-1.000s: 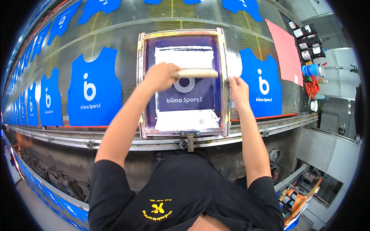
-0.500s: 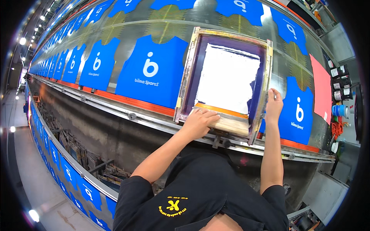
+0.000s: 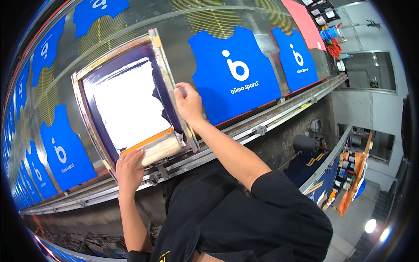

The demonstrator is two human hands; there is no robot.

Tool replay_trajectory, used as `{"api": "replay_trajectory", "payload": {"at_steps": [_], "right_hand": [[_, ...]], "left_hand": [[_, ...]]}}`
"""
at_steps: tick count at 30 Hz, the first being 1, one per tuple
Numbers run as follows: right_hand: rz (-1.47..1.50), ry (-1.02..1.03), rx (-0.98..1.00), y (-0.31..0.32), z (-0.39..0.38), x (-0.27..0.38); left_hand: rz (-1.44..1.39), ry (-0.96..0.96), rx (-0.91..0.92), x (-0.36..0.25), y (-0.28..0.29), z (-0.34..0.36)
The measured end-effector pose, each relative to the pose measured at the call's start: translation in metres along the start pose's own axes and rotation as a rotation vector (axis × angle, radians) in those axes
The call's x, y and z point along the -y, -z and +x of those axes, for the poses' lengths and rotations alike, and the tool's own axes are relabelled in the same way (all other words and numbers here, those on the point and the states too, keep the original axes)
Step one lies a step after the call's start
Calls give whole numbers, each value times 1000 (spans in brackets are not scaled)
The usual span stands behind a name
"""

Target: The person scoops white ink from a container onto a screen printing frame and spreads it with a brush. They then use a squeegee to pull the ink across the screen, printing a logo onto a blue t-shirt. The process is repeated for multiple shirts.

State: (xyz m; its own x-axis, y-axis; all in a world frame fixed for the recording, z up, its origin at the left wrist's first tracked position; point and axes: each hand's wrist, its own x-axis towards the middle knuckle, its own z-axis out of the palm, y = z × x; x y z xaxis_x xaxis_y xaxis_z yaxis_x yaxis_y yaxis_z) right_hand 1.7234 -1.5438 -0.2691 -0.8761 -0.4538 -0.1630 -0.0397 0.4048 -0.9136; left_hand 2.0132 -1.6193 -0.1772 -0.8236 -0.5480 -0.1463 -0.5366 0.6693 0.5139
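A screen-printing frame (image 3: 163,72) lies on the long table, its mesh (image 3: 131,102) spread with white ink inside a dark purple border. Across the near end of the mesh rests a squeegee (image 3: 159,151) with a wooden handle and an orange blade. My left hand (image 3: 130,170) is closed over the left end of that handle. At the frame's right rail, my right hand (image 3: 188,102) has its fingers curled against the wood. Whatever lies under the frame is hidden. Just right of it is a blue shirt panel (image 3: 238,94) with a white print.
Another printed blue panel (image 3: 299,65) lies farther right, near a pink sheet (image 3: 305,24). More blue panels (image 3: 65,150) line the table to the left. A metal rail (image 3: 262,130) runs along the near edge. Ink pots (image 3: 327,17) stand at the far right end.
The frame, with squeegee and both hands, has shifted left along the table by about one panel, uncovering a printed panel on its right. My view has turned to the right.
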Motion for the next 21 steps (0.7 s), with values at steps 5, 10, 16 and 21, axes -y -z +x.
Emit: {"api": "replay_trajectory", "payload": {"at_steps": [5,10,16,21], "right_hand": [[-102,-39,-31,-21,-7,4],[-148,-20,8,-21,-3,2],[-224,-6,-3,-18,-1,-8],[-289,25,1,-20,-1,-4]], "left_hand": [[-14,-47,31,26,8,-10],[131,-199,-117,33,-8,-16],[165,-235,-160,33,9,-17],[177,-187,-133,72,53,80]]}}
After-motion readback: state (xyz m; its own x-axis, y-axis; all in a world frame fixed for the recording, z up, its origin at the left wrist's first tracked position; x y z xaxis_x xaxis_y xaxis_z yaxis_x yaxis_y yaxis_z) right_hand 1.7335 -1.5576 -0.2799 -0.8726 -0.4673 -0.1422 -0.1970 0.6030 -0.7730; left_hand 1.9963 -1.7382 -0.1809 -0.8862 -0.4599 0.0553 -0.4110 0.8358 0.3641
